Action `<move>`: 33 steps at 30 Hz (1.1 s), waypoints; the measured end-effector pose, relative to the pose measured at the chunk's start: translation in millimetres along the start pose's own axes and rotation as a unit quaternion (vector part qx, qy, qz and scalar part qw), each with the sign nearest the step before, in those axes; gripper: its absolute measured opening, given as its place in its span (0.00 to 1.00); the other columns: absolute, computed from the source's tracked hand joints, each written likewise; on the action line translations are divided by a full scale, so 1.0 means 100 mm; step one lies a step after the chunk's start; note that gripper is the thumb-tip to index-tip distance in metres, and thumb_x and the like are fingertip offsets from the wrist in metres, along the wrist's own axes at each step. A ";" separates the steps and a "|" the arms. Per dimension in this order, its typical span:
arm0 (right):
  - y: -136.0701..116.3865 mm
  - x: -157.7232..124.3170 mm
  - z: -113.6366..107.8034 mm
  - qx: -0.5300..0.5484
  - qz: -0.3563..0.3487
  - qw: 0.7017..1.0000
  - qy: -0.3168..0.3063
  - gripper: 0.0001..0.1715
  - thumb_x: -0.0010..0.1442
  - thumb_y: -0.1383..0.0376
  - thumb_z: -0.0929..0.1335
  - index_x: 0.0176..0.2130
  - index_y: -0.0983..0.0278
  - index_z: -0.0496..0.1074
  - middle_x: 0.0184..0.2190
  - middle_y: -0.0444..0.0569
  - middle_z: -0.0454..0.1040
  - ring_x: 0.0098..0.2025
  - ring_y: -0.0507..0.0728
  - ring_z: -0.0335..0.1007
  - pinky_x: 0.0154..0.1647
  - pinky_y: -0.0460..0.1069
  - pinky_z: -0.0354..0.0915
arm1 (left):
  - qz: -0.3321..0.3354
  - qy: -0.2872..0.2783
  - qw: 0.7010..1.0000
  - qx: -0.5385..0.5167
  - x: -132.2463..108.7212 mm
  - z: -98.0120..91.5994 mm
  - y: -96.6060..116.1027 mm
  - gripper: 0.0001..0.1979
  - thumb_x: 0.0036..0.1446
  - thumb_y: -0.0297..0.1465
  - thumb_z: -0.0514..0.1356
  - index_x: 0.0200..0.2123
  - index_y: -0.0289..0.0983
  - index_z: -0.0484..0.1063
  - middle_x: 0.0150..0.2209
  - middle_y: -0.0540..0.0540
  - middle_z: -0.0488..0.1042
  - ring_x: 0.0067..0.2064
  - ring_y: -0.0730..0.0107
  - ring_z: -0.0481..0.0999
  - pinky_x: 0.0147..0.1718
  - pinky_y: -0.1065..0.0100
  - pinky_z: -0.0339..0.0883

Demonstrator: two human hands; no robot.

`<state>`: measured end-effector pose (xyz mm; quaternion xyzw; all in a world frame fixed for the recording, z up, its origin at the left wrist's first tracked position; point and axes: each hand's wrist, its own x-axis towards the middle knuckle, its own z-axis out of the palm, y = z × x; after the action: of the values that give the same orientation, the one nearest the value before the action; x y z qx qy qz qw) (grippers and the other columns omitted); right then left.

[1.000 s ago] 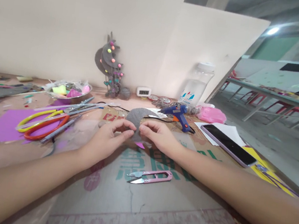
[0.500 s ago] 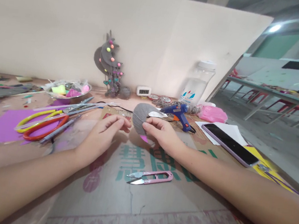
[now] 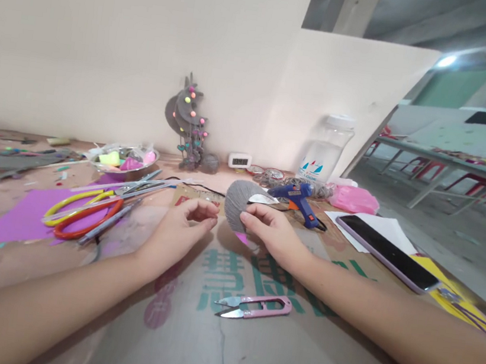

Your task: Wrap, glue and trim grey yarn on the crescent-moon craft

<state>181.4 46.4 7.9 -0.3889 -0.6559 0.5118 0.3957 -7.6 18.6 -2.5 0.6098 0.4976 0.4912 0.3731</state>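
Observation:
My right hand (image 3: pixel 278 234) pinches a grey yarn-wrapped crescent piece (image 3: pixel 236 204) between thumb and fingers. A bit of pink-purple shows at its lower edge, where the wrapping ends. My left hand (image 3: pixel 183 225) is just left of the piece, not touching it. Its fingers are curled with the thumb a little apart, and I see nothing between them. Below both hands, pink-handled thread snips (image 3: pixel 260 307) lie on the printed cardboard (image 3: pixel 168 345), blades pointing left.
Behind are a blue glue gun (image 3: pixel 298 200), a water bottle (image 3: pixel 325 151), a small digital timer (image 3: pixel 240 161) and a decorated grey moon ornament (image 3: pixel 188 121). Scissors (image 3: pixel 81 214) lie on purple paper (image 3: pixel 9 217) at left. A phone (image 3: pixel 388 252) rests at right, near the table edge.
The view has tilted, so everything sits lower and farther right. My left thumb has parted from the fingertips. My right hand still grips the grey piece.

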 end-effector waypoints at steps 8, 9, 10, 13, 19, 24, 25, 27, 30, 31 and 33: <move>-0.03 -0.02 0.01 0.002 0.003 1.000 -0.005 0.18 0.51 0.53 0.69 0.27 0.65 0.64 0.17 0.36 0.57 0.17 0.45 0.49 0.16 0.42 0.47 | 0.021 -0.011 0.997 0.075 -0.04 0.00 0.05 0.04 0.49 0.26 0.55 0.30 0.38 0.67 0.31 0.51 0.71 0.33 0.70 0.70 0.32 0.69 0.62; -0.03 -0.01 0.01 0.000 0.007 1.000 -0.007 0.18 0.52 0.53 0.68 0.27 0.65 0.64 0.16 0.36 0.57 0.16 0.45 0.49 0.16 0.42 0.47 | 0.021 -0.019 0.997 0.077 -0.04 0.00 0.05 0.04 0.49 0.26 0.55 0.30 0.38 0.67 0.30 0.52 0.70 0.32 0.71 0.70 0.31 0.70 0.62; -0.02 -0.01 0.00 -0.004 0.007 1.000 -0.007 0.17 0.52 0.53 0.68 0.27 0.65 0.64 0.16 0.36 0.57 0.16 0.45 0.49 0.16 0.42 0.47 | 0.018 -0.029 0.996 0.078 -0.05 0.01 0.05 0.03 0.49 0.25 0.54 0.29 0.38 0.66 0.29 0.52 0.69 0.31 0.72 0.69 0.31 0.71 0.61; -0.02 -0.01 0.00 -0.023 -0.008 1.000 0.001 0.17 0.52 0.54 0.68 0.27 0.65 0.65 0.18 0.37 0.59 0.18 0.45 0.50 0.17 0.42 0.49 | 0.003 -0.060 0.996 0.060 -0.06 0.02 0.04 0.03 0.49 0.25 0.53 0.29 0.38 0.63 0.25 0.54 0.65 0.27 0.74 0.65 0.27 0.72 0.58; -0.05 -0.02 0.02 -0.048 -0.013 0.999 0.002 0.18 0.52 0.53 0.67 0.26 0.65 0.64 0.19 0.38 0.58 0.18 0.45 0.50 0.16 0.42 0.49 | 0.002 -0.098 0.995 -0.006 -0.08 0.01 -0.04 0.04 0.51 0.25 0.51 0.29 0.40 0.57 0.22 0.57 0.57 0.22 0.76 0.59 0.22 0.73 0.53; -0.06 -0.04 0.02 -0.057 0.002 0.998 0.004 0.16 0.53 0.54 0.67 0.28 0.65 0.65 0.17 0.37 0.56 0.17 0.45 0.50 0.16 0.42 0.51 | -0.005 -0.097 0.995 0.010 -0.08 0.01 0.00 0.05 0.53 0.26 0.52 0.30 0.40 0.56 0.22 0.57 0.59 0.23 0.75 0.61 0.22 0.72 0.53; -0.06 -0.04 0.02 -0.056 0.004 0.998 0.002 0.16 0.53 0.54 0.67 0.28 0.64 0.65 0.16 0.36 0.55 0.17 0.45 0.50 0.16 0.42 0.51 | -0.004 -0.098 0.995 0.016 -0.08 0.01 0.01 0.05 0.53 0.27 0.52 0.30 0.40 0.56 0.23 0.56 0.59 0.23 0.75 0.61 0.23 0.72 0.53; -0.05 -0.03 0.02 -0.050 0.000 0.999 -0.004 0.16 0.53 0.54 0.67 0.28 0.64 0.64 0.16 0.36 0.55 0.16 0.45 0.49 0.16 0.42 0.50 | 0.003 -0.098 0.995 0.025 -0.09 0.02 0.02 0.05 0.54 0.27 0.53 0.29 0.40 0.56 0.24 0.56 0.60 0.24 0.75 0.62 0.24 0.72 0.55; -0.03 -0.03 0.02 -0.044 -0.009 0.999 -0.008 0.17 0.53 0.54 0.67 0.27 0.64 0.64 0.15 0.36 0.56 0.16 0.45 0.49 0.16 0.42 0.49 | 0.011 -0.100 0.995 0.028 -0.09 0.03 0.03 0.07 0.55 0.27 0.53 0.28 0.40 0.55 0.24 0.56 0.60 0.24 0.76 0.61 0.25 0.72 0.55; -0.03 -0.02 0.02 -0.045 -0.010 0.999 -0.008 0.16 0.53 0.54 0.67 0.28 0.65 0.64 0.16 0.36 0.56 0.16 0.45 0.49 0.16 0.42 0.49 | 0.008 -0.098 0.995 0.025 -0.09 0.03 0.04 0.07 0.55 0.27 0.53 0.27 0.40 0.55 0.24 0.56 0.59 0.24 0.76 0.60 0.24 0.72 0.55; -0.02 -0.02 0.02 -0.049 -0.010 0.999 -0.008 0.16 0.53 0.54 0.67 0.28 0.65 0.65 0.16 0.36 0.56 0.17 0.45 0.49 0.17 0.42 0.49 | 0.000 -0.087 0.996 0.018 -0.09 0.04 0.05 0.07 0.56 0.28 0.53 0.27 0.40 0.55 0.23 0.56 0.58 0.22 0.77 0.59 0.23 0.72 0.54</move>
<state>180.5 43.3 9.7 -0.3974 -0.6868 0.4784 0.3762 -2.7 8.4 -0.9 0.6567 0.4718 0.4274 0.4042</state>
